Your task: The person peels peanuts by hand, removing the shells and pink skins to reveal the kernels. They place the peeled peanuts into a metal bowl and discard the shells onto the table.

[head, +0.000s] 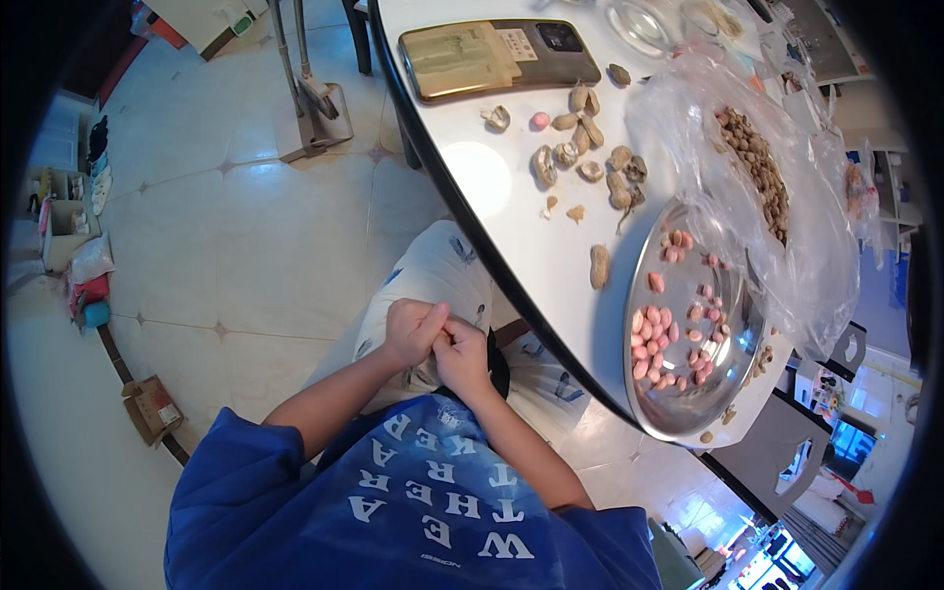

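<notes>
My left hand [413, 328] and my right hand [463, 358] meet over my lap, fingers curled and thumbs close together. Nothing shows between them, and the inside of both hands is hidden. To their right, on the white table [509, 243], a shiny metal bowl [686, 413] holds many pink-skinned peanut kernels [653, 332]. One whole peanut in its shell [599, 267] lies left of the bowl. Farther back are scattered peanut shells [544, 166] and a single pink kernel [540, 120]. A clear plastic bag [804, 287] with unshelled peanuts [756, 166] lies against the bowl's far side.
A smartphone [501, 59] lies back down near the table's dark edge [472, 228]. Behind it stands a clear glass dish [640, 28]. A long-handled dustpan [317, 122] stands on the tiled floor. Grey chair backs [767, 442] flank the table at right; a cardboard box [153, 409] sits by the left wall.
</notes>
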Available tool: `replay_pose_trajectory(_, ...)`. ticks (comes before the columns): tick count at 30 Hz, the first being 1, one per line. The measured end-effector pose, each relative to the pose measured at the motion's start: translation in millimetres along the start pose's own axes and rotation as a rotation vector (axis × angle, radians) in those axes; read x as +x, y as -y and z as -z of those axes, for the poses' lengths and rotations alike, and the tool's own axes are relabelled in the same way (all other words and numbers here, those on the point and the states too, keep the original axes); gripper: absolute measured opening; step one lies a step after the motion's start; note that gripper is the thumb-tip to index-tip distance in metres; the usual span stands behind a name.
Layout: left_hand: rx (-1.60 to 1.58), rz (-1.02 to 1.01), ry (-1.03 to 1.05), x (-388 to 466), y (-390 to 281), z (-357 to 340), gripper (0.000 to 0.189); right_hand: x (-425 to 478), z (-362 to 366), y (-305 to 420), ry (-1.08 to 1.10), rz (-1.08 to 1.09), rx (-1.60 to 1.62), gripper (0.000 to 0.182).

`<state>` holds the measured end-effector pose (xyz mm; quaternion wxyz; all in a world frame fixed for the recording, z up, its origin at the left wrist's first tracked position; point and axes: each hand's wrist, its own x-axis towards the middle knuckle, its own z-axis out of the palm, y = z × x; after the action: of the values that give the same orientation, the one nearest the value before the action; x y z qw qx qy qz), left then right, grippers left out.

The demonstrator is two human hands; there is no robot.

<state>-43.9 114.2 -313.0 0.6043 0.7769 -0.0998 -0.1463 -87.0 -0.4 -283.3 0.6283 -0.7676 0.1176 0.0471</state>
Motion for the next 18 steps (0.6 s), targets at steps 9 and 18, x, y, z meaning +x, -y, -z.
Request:
replay_pose_trajectory(9,-0.398,0.131,-0.05,6.5,5.7,-7.6,0.054,8.9,-11.9,-1.2,-0.128,0.02,0.044,0.008)
replay_pose_trajectory(18,-0.254,0.148,-0.034,12.6,3.3,8.5,0.052,19.5,-11.3,-11.7,-0.025,-0.038,-0.087,0.019)
